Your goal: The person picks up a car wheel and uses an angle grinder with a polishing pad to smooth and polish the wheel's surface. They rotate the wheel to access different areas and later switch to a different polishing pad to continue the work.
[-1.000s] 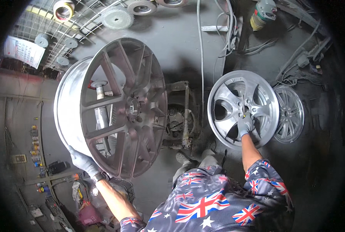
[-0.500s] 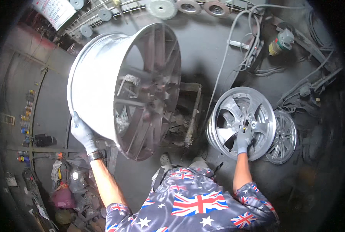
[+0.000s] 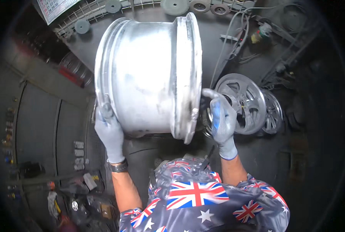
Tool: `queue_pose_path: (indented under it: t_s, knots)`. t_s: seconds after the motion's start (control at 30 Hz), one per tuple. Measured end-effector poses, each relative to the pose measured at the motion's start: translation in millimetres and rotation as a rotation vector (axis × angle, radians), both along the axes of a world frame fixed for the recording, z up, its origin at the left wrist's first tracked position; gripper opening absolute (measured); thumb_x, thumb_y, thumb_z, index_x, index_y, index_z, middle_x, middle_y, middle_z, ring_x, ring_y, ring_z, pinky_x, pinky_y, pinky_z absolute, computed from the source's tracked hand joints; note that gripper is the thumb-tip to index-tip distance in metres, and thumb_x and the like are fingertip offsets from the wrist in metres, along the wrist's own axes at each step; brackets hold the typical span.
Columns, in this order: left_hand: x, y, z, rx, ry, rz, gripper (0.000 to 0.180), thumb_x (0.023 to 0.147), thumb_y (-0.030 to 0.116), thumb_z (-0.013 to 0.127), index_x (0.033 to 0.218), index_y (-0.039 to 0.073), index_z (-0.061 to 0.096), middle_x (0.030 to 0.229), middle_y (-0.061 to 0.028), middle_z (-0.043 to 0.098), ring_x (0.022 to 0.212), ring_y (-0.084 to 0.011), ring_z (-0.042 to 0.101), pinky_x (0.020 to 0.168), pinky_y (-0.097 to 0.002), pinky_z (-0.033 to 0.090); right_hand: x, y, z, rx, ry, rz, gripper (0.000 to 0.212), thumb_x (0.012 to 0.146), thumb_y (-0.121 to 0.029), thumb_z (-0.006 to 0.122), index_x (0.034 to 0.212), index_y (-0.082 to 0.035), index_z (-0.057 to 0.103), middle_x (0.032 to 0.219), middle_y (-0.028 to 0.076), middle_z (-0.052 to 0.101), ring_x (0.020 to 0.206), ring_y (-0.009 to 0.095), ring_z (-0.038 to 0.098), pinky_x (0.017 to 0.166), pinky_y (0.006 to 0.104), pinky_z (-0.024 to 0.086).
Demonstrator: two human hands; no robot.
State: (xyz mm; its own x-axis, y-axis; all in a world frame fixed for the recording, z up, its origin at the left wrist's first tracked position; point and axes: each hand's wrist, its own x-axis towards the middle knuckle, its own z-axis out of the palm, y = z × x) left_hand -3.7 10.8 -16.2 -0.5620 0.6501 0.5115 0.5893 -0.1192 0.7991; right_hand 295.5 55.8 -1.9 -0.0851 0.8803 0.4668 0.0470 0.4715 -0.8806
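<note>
A large silver alloy wheel (image 3: 145, 73) is held up in front of me, turned side-on so its bare barrel shows. My left hand (image 3: 110, 133), in a pale grey glove, is closed on its left rim edge. My right hand (image 3: 223, 120), gloved alike, is raised just right of the wheel's right edge. Its fingers are partly bent, with one reaching toward that edge, and a narrow dark gap shows between palm and rim. Whether a fingertip touches the wheel I cannot tell. The spoked face is out of sight.
Right of my right hand stands a second spoked wheel (image 3: 259, 104), with another spoked wheel (image 3: 273, 116) behind it. Grinding discs (image 3: 175, 5) hang along a wire rack at the back. A power tool (image 3: 262, 33) and cables lie back right. Clutter (image 3: 91, 205) fills the lower left.
My right hand has left the second wheel and come left beside the large one. The large wheel has turned, hiding its spokes, and shifted right in view. The view has shifted too.
</note>
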Motion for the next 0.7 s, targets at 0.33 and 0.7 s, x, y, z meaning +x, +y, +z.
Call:
queue_pose_path:
  t_s: [0.33,0.7]
  knots:
    - [-28.0,-13.5,-28.0,-0.048,-0.072,-0.328,0.037,0.109,0.027,0.051,0.119,-0.006,0.063,0.097,-0.0164,0.073,0.09,-0.0203,0.068,0.079,-0.0339,0.052,-69.4,-67.4,-25.5,0.211,-0.382,-0.603,0.024,0.101,-0.01,0.06,0.118,0.007,0.063,0.1,0.019,0.065,0.092,0.033,0.062,0.084,0.0397,0.05]
    - [-43.4,-8.3,-27.9,0.053,-0.064,-0.539,0.03,0.106,0.026,0.057,0.105,-0.003,0.064,0.076,-0.0188,0.064,0.065,-0.0285,0.06,0.065,-0.0401,0.048,-79.2,-117.6,-147.5,-0.468,-0.276,-0.642,0.056,0.1,-0.047,0.065,0.072,0.001,0.054,0.061,0.009,0.044,0.06,0.019,0.038,0.058,0.0425,0.035]
